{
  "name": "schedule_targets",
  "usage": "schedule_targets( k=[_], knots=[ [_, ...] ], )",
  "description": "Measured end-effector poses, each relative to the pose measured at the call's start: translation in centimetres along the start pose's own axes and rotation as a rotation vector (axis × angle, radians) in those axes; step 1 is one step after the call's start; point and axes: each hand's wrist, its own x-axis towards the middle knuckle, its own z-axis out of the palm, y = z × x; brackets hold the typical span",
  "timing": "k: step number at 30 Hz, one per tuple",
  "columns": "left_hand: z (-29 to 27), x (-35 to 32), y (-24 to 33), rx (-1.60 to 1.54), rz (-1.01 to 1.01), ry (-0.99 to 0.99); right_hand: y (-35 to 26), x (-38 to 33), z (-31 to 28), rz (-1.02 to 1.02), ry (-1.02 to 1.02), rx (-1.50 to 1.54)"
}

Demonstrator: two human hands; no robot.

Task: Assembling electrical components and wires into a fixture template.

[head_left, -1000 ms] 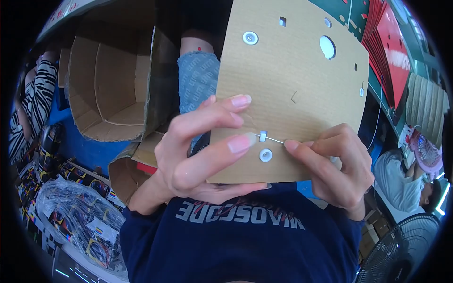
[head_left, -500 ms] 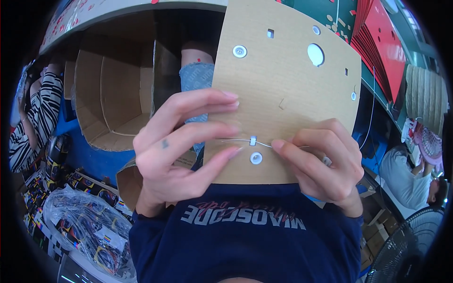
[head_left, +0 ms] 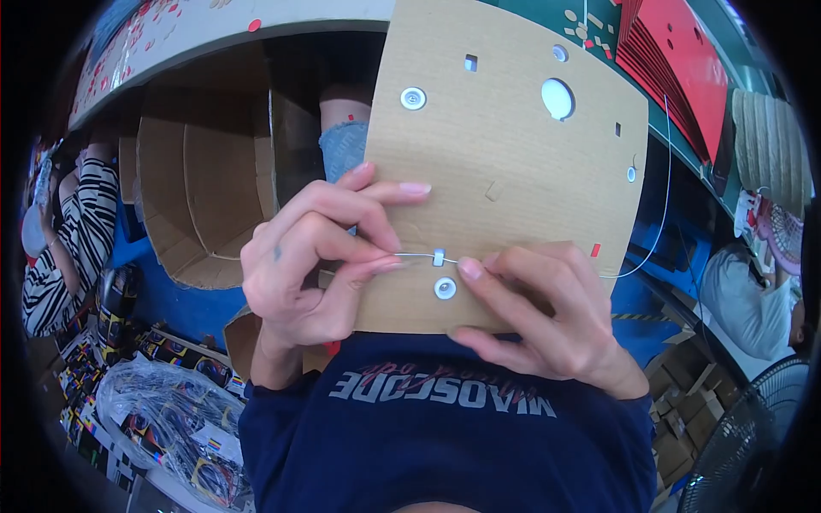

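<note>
A brown cardboard panel (head_left: 513,162) is held upright before the chest, and a thin white wire (head_left: 410,255) is run level across its lower part, its long axis left to right. The wire is pinched in the narrowed fingers (head_left: 376,265) of the left hand (head_left: 308,274), just left of a small white clip (head_left: 439,256); from the other side the clip is touched by a fingertip of the right hand (head_left: 547,316), whose remaining fingers are curled behind the panel's lower edge. A white round button (head_left: 445,288) is seen directly below the clip. Far right, the wire's loose end (head_left: 663,205) is looped upward. An open cardboard box (head_left: 205,197) is seen to the left; what it holds cannot be told.
</note>
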Motion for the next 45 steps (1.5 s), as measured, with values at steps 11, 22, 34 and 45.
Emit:
schedule_targets(
  k=[11, 22, 34, 45],
  knots=[
    [-0.7, -0.2, -0.7, -0.046, -0.015, -0.037, 1.3, 0.3, 0.1, -0.077, 0.024, -0.049],
    [-0.1, -0.6, -0.8, -0.196, -0.143, 0.11, 1.6, 1.2, -0.1, -0.075, -0.003, 0.038],
    [-0.9, 0.9, 1.7, -0.093, -0.344, 0.11, 1.3, 1.3, 0.2, -0.106, -0.07, 0.047],
    [0.2, 3.0, -0.9, 0.19, -0.274, -0.098, 0.9, 0.5, -0.3, -0.203, -0.08, 0.172]
  ],
)
